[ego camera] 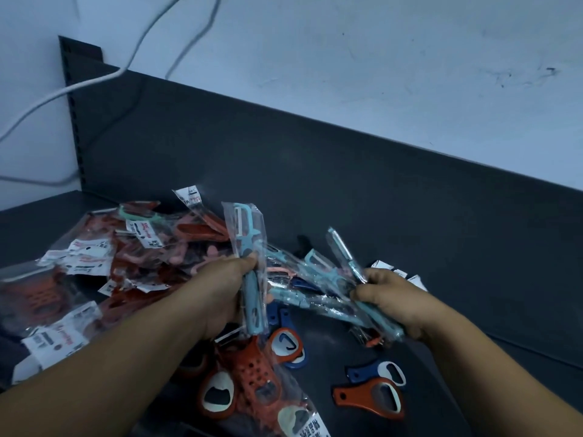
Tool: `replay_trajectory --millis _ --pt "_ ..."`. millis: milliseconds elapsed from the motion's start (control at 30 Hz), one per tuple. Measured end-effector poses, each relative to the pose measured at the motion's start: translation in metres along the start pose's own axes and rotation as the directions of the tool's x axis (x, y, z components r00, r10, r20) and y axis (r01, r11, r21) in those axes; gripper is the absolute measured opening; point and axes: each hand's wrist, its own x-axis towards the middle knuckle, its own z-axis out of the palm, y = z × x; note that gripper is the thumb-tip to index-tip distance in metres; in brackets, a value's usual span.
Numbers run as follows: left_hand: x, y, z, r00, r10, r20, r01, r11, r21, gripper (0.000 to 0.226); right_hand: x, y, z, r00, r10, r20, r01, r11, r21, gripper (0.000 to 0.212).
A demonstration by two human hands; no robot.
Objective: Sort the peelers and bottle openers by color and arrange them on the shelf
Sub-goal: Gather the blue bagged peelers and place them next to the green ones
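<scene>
On the shelf (pixel 410 247), left end: red pile (pixel 94 279), bagged red and pink peelers heaped together, paper tags showing, unsorted. Centre-left: left hand (pixel 227 288), fingers clenched round one bagged pale-blue item, the left peeler (pixel 252 298), held head-up over the pile's right margin. Between the hands: blue peelers (pixel 303 294), several in clear bags, lying crossed on the shelf. Centre-right: right hand (pixel 397 298), fingers wrapped round the handle of the right peeler (pixel 348 257), blade pointing up toward the back panel; whether more than one bag is in this grasp cannot be told. Front edge, below the hands: openers (pixel 375 402), orange and dark blue, some loose, some bagged, mixed. Step in hand, by judgement: gathering pale blue into one lot. To do it well, bring the two held peelers together with heads the same way. Lift the crossed ones by the handle rather than the slippery bag. Lay the lot on bare shelf toward the right end, well apart from the red pile, and keep openers out of the bundle.
</scene>
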Motion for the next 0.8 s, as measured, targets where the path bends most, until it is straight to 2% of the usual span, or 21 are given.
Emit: replay_trajectory --millis 167,233,333,433,567,700,800 --pt "0.003 0.002 0.003 1.000 0.002 -0.004 -0.002 1.000 0.001 0.022 -0.002 -0.020 -0.005 0.986 -0.151 -0.067 0.158 0.982 0.108 0.014" --pt "0.004 0.002 0.004 1.000 -0.007 -0.004 0.007 1.000 0.009 0.022 0.003 -0.028 -0.005 0.975 -0.193 -0.107 0.203 0.974 0.097 0.013" --pt "0.008 0.002 0.003 1.000 -0.011 0.007 0.011 1.000 0.027 0.025 0.018 -0.038 0.003 0.951 -0.266 -0.159 0.251 0.962 -0.107 0.021" --pt "0.010 0.003 0.000 1.000 -0.010 0.009 0.010 0.999 0.042 0.021 0.043 -0.047 0.016 0.950 -0.280 -0.138 0.238 0.935 -0.263 0.032" --pt "0.014 0.003 -0.006 1.000 -0.018 0.019 0.017 0.998 0.062 0.016 0.073 -0.046 0.039 0.973 -0.206 -0.106 0.145 0.898 -0.416 0.025" --pt "0.018 0.001 -0.013 0.999 -0.026 0.021 0.025 0.997 0.069 0.019 0.090 -0.034 0.056 0.994 -0.097 -0.044 0.056 0.826 -0.561 0.037" --pt "0.018 -0.001 -0.017 0.999 -0.031 0.014 0.030 0.998 0.064 0.017 0.092 -0.032 0.055 0.987 -0.143 -0.074 0.069 0.788 -0.611 0.020"
